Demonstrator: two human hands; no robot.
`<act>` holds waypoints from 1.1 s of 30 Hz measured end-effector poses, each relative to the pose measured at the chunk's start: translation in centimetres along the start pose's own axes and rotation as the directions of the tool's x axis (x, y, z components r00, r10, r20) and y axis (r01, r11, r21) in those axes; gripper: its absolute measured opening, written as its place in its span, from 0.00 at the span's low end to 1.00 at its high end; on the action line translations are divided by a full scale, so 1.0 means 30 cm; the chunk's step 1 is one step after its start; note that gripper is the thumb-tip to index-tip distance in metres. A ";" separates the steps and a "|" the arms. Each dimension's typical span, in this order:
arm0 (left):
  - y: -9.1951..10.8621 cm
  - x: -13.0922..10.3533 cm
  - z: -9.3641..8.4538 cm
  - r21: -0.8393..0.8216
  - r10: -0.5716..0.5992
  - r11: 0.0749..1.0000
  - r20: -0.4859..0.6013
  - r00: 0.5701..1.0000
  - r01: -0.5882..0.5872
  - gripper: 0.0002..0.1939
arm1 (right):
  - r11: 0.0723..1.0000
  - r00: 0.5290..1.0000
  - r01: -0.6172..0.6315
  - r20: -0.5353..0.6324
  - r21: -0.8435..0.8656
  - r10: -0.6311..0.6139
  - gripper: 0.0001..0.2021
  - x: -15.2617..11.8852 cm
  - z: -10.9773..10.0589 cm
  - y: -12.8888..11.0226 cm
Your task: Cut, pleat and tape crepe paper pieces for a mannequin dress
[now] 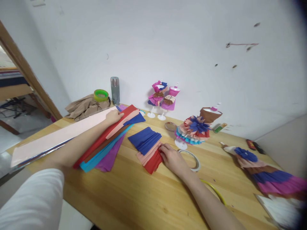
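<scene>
My left hand (114,117) rests on the upper end of a fanned stack of crepe paper, at the red sheet (105,134). Its fingers are bent together, and whether they pinch the paper is unclear. Beneath the red lie peach, brown, light blue (96,158) and purple (111,156) sheets. My right hand (171,157) touches the right edge of a smaller pleated piece with blue (145,140), peach and red (153,162) bands, flat on the table. The fingertips curl at its edge, and their grip cannot be made out.
Small dress forms in paper dresses (198,127) stand by the wall. Tape rolls (197,161), a steel flask (115,91), brown cloth (83,107) with a green tape roll (101,95) and a long pale paper pack (59,137) surround the work. A paper dress (266,171) lies right.
</scene>
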State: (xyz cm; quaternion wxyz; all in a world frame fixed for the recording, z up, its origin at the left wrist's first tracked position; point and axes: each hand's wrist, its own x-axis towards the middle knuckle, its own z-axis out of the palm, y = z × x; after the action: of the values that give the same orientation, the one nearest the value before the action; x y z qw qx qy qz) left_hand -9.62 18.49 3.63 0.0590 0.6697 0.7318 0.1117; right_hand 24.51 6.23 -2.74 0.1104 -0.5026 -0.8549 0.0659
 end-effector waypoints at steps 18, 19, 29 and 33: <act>-0.054 0.061 -0.072 0.014 -0.029 0.999 -0.034 0.999 0.029 0.11 | 1.000 1.000 -0.007 0.004 0.022 0.007 0.13 0.003 0.004 0.002; -0.062 0.067 -0.101 -0.007 -0.025 1.000 -0.035 0.999 0.025 0.11 | 1.000 1.000 -0.007 0.003 0.017 0.007 0.13 0.003 0.006 0.003; -0.055 0.018 -0.120 -0.059 0.046 0.998 0.168 0.985 -0.037 0.10 | 1.000 1.000 -0.026 0.009 0.012 0.025 0.12 0.001 0.002 -0.001; -0.013 -0.043 0.027 0.081 0.066 0.994 0.158 0.985 -0.079 0.14 | 1.000 1.000 -0.017 0.012 0.021 0.016 0.12 0.000 0.001 -0.002</act>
State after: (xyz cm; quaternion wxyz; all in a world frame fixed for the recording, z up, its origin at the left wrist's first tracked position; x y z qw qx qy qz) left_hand -9.68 17.25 2.66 0.0825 0.7044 0.7044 0.0296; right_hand 24.45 6.21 -2.75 0.1101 -0.5081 -0.8506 0.0786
